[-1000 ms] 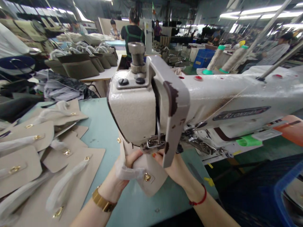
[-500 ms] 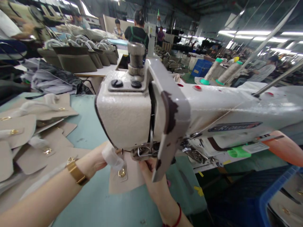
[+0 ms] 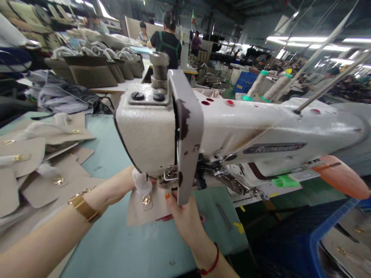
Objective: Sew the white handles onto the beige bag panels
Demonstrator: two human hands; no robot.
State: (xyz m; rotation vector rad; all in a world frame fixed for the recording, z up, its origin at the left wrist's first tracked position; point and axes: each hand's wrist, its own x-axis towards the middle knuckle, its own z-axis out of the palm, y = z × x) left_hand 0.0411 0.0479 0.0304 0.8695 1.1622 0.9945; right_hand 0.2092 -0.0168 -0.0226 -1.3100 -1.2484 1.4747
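Note:
A beige bag panel (image 3: 135, 214) with a gold metal fitting (image 3: 146, 199) and a white-wrapped strap (image 3: 142, 185) lies under the head of a white sewing machine (image 3: 145, 135). My left hand (image 3: 123, 187) is at the panel's far left side, its fingers hidden behind the wrapped strap and machine head. My right hand (image 3: 185, 218) grips the panel's right edge, thumb on top near the presser area and the other fingers mostly out of sight. A grey guard arm (image 3: 188, 146) hangs in front of the needle area and hides the stitching point.
Beige panels with gold fittings (image 3: 31, 193) are heaped on the left of the green table (image 3: 116, 251). A blue crate (image 3: 315, 247) holding more panels stands at lower right. Thread cones (image 3: 256, 85) rise behind the machine. Dark bags (image 3: 89, 73) and other people are farther back.
The view has shifted, so the machine sits more to the left. My right hand shows more of its thumb, now on the panel's edge. The panel appears slightly higher and turned.

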